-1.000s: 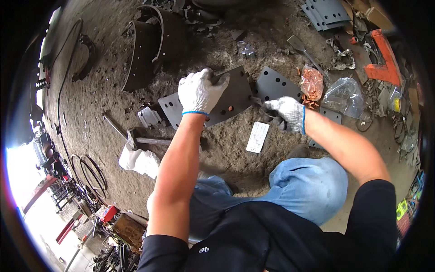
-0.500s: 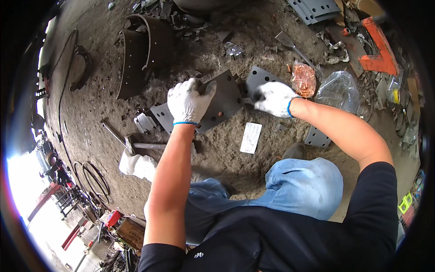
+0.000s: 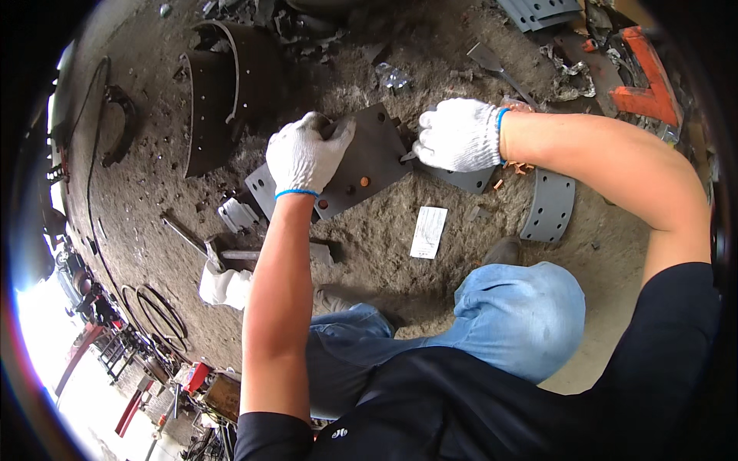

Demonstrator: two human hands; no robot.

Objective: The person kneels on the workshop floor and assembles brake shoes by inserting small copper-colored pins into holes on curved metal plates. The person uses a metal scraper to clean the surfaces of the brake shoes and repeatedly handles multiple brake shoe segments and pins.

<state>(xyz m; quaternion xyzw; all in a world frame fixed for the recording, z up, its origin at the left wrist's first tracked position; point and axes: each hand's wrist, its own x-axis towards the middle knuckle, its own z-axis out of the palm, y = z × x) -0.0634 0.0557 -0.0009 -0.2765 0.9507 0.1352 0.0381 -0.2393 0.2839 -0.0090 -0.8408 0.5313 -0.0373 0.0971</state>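
My left hand [image 3: 309, 154], in a white knit glove, is closed on the upper left edge of a dark grey brake lining [image 3: 369, 157] with drilled holes. A copper rivet [image 3: 365, 182] sits at one hole near its lower edge. By the right edge of that lining my gloved right hand [image 3: 459, 136] is closed, a small metal tip [image 3: 408, 157] showing below its fingers; the rest of that piece is hidden. Under the right hand lies another lining [image 3: 461, 178]. Loose copper rivets [image 3: 523, 167] lie beside my right wrist, partly covered by the forearm.
Curved brake shoes [image 3: 211, 107] stand at the far left. A hammer [image 3: 234, 254] lies left of my legs, a paper slip [image 3: 428, 232] in front of them. At right are a loose lining [image 3: 549, 206], a scraper [image 3: 500, 71] and an orange metal piece [image 3: 647, 81].
My right hand has turned, its forearm swinging up and outward over the rivet bag. The left hand and the lining have shifted slightly left. Loose rivets and more of the right-hand lining now show.
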